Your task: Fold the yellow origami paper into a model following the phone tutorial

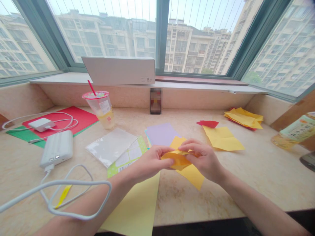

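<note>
Between my two hands is a partly folded sheet of orange-yellow origami paper (180,159), held just above the counter. My left hand (157,158) pinches its left side between thumb and fingers. On the right side, my right hand (203,157) grips the paper the same way, fingertips close to those of the left. Parts of the paper are hidden behind the fingers. A pointed orange-yellow piece (193,176) shows below the hands; whether it joins the held paper I cannot tell. Just beyond lies a stack of lilac paper (162,132). A creased yellow sheet (223,139) lies to the right.
Folded yellow papers (243,118) and a red piece (208,123) lie at the back right. A drink cup (100,109) with a straw stands back left. At left are a power bank (57,149) and a looping white cable (81,182); a bottle (295,131) is far right.
</note>
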Tool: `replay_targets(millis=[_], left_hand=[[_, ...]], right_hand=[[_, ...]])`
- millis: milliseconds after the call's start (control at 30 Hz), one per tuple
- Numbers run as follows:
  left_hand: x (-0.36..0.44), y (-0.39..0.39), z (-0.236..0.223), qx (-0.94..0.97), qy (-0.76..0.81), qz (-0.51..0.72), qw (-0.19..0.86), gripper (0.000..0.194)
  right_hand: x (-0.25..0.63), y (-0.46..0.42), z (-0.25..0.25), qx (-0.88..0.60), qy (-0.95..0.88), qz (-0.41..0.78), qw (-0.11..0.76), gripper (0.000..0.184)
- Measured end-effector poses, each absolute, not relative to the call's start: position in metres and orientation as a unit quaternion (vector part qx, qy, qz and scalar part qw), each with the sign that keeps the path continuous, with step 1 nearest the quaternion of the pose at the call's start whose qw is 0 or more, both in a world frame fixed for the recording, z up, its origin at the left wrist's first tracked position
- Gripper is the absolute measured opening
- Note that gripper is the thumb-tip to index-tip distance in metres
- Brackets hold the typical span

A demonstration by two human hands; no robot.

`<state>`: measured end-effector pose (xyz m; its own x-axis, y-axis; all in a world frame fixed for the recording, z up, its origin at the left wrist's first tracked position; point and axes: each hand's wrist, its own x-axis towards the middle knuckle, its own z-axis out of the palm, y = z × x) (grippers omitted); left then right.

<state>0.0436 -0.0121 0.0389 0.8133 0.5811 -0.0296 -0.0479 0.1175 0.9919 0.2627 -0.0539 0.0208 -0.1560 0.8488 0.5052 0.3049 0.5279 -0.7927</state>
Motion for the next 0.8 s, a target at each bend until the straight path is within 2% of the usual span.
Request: replay_targets(millis=[267, 467, 667, 800], left_hand=[[0.040, -0.005, 0.029, 0.589, 0.199, 0.241, 0.745, 0.035], [0.041, -0.006, 0.030, 0.528, 0.185, 0.270, 0.784, 0.035], [0.048, -0.013, 0.033, 0.567, 0.272, 0.260, 0.733, 0.039], [0.049, -0.014, 0.034, 0.577, 0.267, 0.264, 0.726, 0.038]], right_hand=[[0.275, -0.049, 0.015, -0.400, -0.726, 0.245, 0.502, 0.023], [0.278, -0.047, 0.013, -0.379, -0.758, 0.193, 0.494, 0.030], [0.278, -0.049, 0.012, -0.354, -0.806, 0.148, 0.451, 0.035], [0.278, -0.051, 0.016, -0.352, -0.800, 0.134, 0.466, 0.033]])
